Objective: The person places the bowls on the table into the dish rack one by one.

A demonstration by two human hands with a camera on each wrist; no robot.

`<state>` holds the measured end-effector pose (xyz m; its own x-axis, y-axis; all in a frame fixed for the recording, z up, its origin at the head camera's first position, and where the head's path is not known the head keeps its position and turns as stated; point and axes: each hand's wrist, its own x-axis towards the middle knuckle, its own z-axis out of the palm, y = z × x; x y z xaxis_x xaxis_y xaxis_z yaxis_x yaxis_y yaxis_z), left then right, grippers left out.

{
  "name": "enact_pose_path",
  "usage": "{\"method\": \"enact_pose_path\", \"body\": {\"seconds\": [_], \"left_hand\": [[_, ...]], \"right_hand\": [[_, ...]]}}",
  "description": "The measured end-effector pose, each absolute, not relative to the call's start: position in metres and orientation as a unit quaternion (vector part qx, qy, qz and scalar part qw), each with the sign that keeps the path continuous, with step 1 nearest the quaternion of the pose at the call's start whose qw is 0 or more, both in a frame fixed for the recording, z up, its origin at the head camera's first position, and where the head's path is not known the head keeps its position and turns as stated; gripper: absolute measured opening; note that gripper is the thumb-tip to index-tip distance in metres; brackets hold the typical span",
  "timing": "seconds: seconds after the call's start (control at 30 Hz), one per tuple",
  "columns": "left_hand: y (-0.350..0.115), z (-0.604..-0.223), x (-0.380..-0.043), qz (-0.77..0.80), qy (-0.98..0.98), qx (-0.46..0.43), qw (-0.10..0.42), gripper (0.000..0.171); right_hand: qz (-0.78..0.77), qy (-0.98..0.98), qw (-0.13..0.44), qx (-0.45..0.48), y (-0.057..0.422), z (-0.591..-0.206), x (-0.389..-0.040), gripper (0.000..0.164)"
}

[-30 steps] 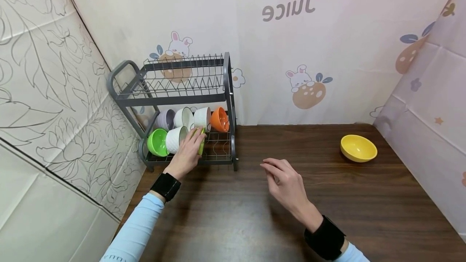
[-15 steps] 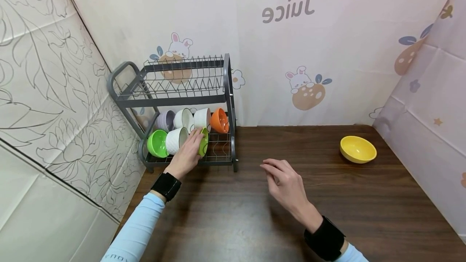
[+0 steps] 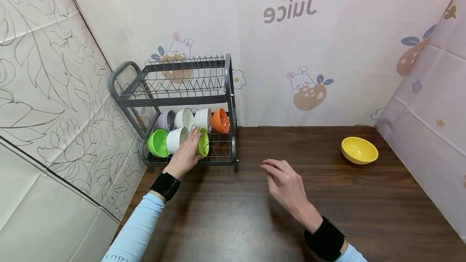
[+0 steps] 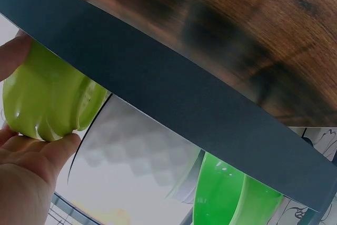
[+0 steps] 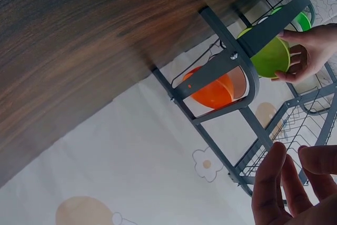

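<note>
My left hand (image 3: 185, 156) grips a yellow-green bowl (image 3: 204, 142) at the front of the dish rack's lower tier, its opening turned to the right. In the left wrist view the thumb and fingers lie on opposite sides of this bowl (image 4: 45, 96). Just left of it sits a white textured bowl (image 3: 174, 141), then a bright green bowl (image 3: 157, 144). My right hand (image 3: 288, 185) hovers over the wooden table with loosely bent fingers and holds nothing.
Behind stand a purple bowl (image 3: 165, 121), two white bowls and an orange bowl (image 3: 219, 121) on the same tier. The grey rack (image 3: 172, 101) has a wire upper tier. A yellow bowl (image 3: 359, 151) rests on the table (image 3: 233, 213) at the right.
The yellow-green bowl has turned in my left hand, so its inside shows more from above. My left hand has shifted only slightly; the right hand stays in place.
</note>
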<state>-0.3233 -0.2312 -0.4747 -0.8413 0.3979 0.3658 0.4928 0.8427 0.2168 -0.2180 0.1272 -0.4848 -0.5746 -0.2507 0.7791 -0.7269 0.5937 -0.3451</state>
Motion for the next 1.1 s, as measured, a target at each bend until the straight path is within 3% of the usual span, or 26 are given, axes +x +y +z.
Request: {"method": "enact_pose_path", "body": {"seconds": [0.2,0.33,0.5,0.7,0.93,1.1], "left_hand": [[-0.233,-0.474,-0.322,-0.132,-0.951,-0.23,0.157,0.097],[-0.223,-0.473,-0.313,-0.099,-0.947,-0.231,0.202,0.097],[-0.19,-0.47,-0.288,-0.149,-0.917,-0.251,0.272,0.073],[-0.151,-0.468,-0.261,-0.237,-0.887,-0.282,0.278,0.038],[-0.122,-0.476,-0.241,-0.245,-0.884,-0.312,0.249,0.027],[-0.112,-0.477,-0.231,-0.255,-0.884,-0.314,0.234,0.023]], "right_hand": [[0.329,-0.825,0.353,0.295,0.128,-0.487,-0.22,0.025],[0.306,-0.852,0.331,0.265,0.14,-0.495,-0.223,0.024],[0.271,-0.903,0.264,0.202,0.173,-0.499,-0.231,0.023],[0.233,-0.939,0.219,0.129,0.239,-0.499,-0.259,0.037],[0.217,-0.95,0.218,0.049,0.313,-0.517,-0.282,0.036],[0.208,-0.96,0.184,-0.022,0.349,-0.528,-0.288,0.038]]}}
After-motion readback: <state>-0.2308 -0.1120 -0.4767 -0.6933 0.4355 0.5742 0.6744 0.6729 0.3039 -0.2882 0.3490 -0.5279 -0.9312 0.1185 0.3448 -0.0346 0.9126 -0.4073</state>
